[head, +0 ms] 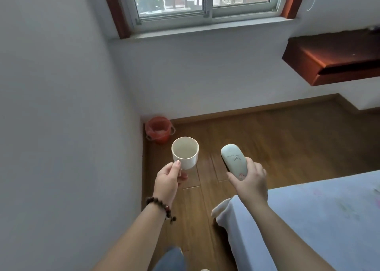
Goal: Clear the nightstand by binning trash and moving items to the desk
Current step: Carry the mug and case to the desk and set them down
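both arms outstretched, left hand (169,177) gripping mug (185,152), right hand (249,183) case (234,160)

Ran along the far wall, a sliding window (203,1) with a red-brown wooden frame (115,10) above a pale sill (205,29). Covered the room below, a wood plank floor (267,139) edged by a baseboard (257,108). Filled the lower right, a bed (318,219) under a pale blue sheet.

Red bin (160,129) on wooden floor (257,139)
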Tool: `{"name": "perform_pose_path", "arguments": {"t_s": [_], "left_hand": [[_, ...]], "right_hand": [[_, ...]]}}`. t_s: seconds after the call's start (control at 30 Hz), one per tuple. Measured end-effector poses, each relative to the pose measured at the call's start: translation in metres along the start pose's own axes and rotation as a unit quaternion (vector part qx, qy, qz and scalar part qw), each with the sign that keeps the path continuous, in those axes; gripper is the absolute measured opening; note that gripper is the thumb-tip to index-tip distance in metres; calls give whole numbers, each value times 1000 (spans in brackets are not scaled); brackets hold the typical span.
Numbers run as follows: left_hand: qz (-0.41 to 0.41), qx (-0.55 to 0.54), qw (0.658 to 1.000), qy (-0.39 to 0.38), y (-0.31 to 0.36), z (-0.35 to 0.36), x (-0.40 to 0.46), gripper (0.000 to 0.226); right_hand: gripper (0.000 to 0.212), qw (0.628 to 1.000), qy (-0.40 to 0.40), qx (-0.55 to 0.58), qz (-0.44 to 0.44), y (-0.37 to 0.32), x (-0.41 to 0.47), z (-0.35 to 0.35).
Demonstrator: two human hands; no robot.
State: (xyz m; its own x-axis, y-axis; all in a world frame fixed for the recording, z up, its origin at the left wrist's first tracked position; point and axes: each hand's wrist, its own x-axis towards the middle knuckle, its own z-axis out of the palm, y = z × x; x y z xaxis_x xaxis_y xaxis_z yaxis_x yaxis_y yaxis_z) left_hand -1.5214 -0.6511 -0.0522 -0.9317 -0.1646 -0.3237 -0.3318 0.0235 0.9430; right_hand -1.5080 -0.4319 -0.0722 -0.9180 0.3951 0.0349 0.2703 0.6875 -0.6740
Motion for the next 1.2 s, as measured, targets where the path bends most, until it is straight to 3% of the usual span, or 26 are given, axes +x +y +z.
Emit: {"name": "perform_pose_path", "arguments": {"t_s": [0.3,0.6,0.9,1.2], "left_hand": [[10,31,993,-112,47,64,192,33],[47,104,956,-271,137,130,365,31],[49,122,914,-385,177,261,411,43],[36,138,871,-470,179,449,417,40]], "right_hand": [[71,995,77,-28,61,-14,157,56],[74,967,179,-44,177,-44,302,67],[75,924,258,-63,275,-5,349,13],[71,877,322,-61,351,94,411,-64]]}}
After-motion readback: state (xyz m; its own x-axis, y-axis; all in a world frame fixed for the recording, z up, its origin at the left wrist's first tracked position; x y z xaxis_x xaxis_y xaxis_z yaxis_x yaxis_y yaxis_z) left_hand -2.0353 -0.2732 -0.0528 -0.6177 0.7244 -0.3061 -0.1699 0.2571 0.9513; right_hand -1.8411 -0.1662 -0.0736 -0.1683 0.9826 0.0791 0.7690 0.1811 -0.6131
